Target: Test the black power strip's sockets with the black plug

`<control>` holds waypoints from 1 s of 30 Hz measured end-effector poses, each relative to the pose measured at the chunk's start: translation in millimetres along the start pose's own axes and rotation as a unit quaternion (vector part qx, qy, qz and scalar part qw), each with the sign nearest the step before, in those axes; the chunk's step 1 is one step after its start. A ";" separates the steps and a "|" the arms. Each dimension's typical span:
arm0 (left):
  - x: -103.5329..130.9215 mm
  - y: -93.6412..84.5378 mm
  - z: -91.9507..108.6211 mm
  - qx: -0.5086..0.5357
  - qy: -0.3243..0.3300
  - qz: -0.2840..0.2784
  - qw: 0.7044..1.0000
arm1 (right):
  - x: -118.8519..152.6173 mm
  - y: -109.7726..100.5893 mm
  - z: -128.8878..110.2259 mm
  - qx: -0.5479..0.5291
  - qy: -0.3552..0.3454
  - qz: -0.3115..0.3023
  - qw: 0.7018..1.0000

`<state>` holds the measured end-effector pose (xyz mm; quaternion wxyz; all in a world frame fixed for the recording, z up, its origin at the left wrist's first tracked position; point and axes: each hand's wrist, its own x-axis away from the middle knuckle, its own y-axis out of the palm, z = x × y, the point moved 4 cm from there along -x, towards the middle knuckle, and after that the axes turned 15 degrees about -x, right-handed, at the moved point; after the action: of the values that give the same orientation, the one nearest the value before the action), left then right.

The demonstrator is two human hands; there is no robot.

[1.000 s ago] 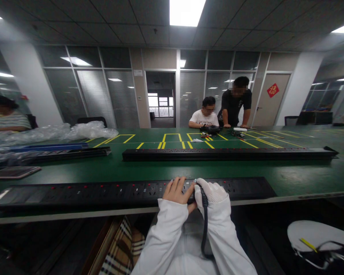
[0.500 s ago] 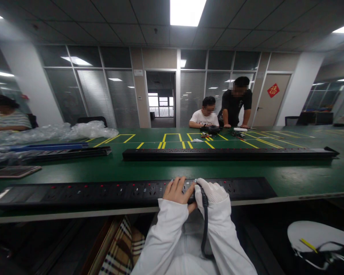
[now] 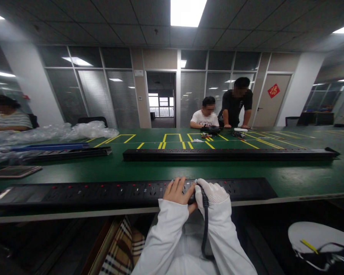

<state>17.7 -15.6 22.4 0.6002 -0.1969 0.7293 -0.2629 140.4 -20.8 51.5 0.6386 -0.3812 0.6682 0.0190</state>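
A long black power strip (image 3: 109, 193) with a row of sockets and small red lights lies along the table's near edge. Bare and spread, my left hand (image 3: 177, 193) rests on top of it, fingers apart, with the thumb low near the strip's front side. Right beside it, my right hand (image 3: 215, 194), in a white glove with a dotted grip, is closed around a black plug at the strip's sockets. The plug's body is mostly hidden by my fingers. Its thick black cable (image 3: 205, 229) hangs down over my right sleeve toward my lap.
Farther back on the green table (image 3: 149, 170) lies a second black power strip (image 3: 229, 154). To the left are clear plastic wrap (image 3: 88, 130), metal profiles (image 3: 71, 152) and a phone-like tablet (image 3: 14, 171). Two people are across the table, another at left. A white-topped stool (image 3: 318, 235) stands lower right.
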 end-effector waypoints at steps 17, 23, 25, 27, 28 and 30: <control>0.5 0.0 -0.2 0.007 0.003 0.006 1.000 | 4.3 3.8 3.6 0.001 -0.013 0.008 1.000; 0.6 -0.6 -0.2 0.002 0.005 0.003 1.000 | 4.3 3.7 3.4 -0.002 -0.009 0.005 1.000; 0.6 -0.7 -0.1 0.003 0.005 0.001 1.000 | 4.4 3.9 3.7 -0.004 -0.007 0.003 1.000; 0.4 -0.8 -0.2 0.003 0.004 -0.001 1.000 | 4.6 4.1 4.1 -0.002 -0.007 0.000 1.000; 0.3 -0.8 -0.2 0.004 0.004 -0.002 1.000 | 4.7 4.1 4.3 -0.001 -0.007 -0.002 1.000; 0.1 -0.9 -0.2 0.003 0.006 -0.004 1.000 | 4.8 4.3 4.6 0.001 -0.008 -0.005 1.000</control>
<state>17.5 -16.4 22.9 0.5949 -0.1965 0.7316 -0.2689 142.4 -17.7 44.5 0.6441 -0.3842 0.6612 0.0182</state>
